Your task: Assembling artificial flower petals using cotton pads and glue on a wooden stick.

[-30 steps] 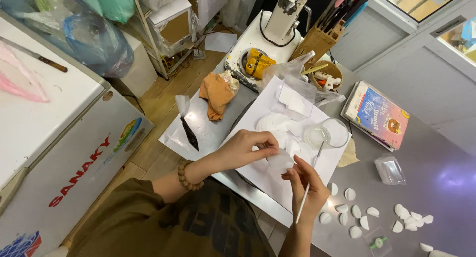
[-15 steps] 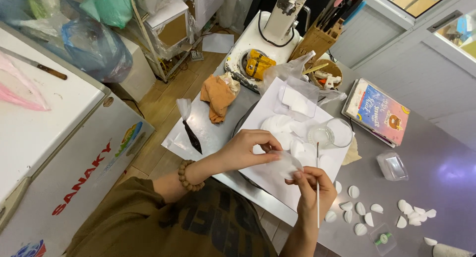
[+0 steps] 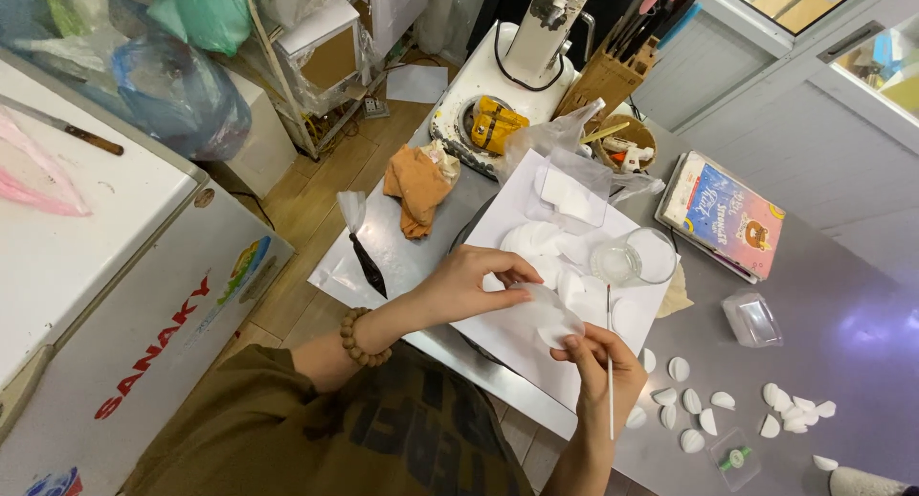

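A translucent white disc (image 3: 548, 316) sits between both hands, just above the sheet of white paper (image 3: 517, 333) spread on the grey surface (image 3: 842, 333). The left hand (image 3: 469, 283) curls over the disc from nine o'clock, fingers pinching its upper edge. The right hand (image 3: 601, 360) comes up from six o'clock, fingertips closed on the disc's lower edge, and the same hand grips a thin white stick (image 3: 610, 362) that stands nearly upright. A bead bracelet (image 3: 354, 336) rings the left wrist.

At twelve o'clock from the hands, more white pieces (image 3: 541, 239) lie on the paper, and a clear glass dish (image 3: 632, 260) rests at one o'clock. At four o'clock, a scatter of small white shell shapes (image 3: 708, 410) lies on the bare surface, well apart from the paper. A small clear plastic box (image 3: 753, 318) sits at three o'clock, with a colourful book (image 3: 723, 214) beyond it. At ten o'clock lie a piping bag (image 3: 362, 245) with dark filling and an orange cloth (image 3: 417, 182). A wooden knife block (image 3: 605, 79) stands far at twelve.
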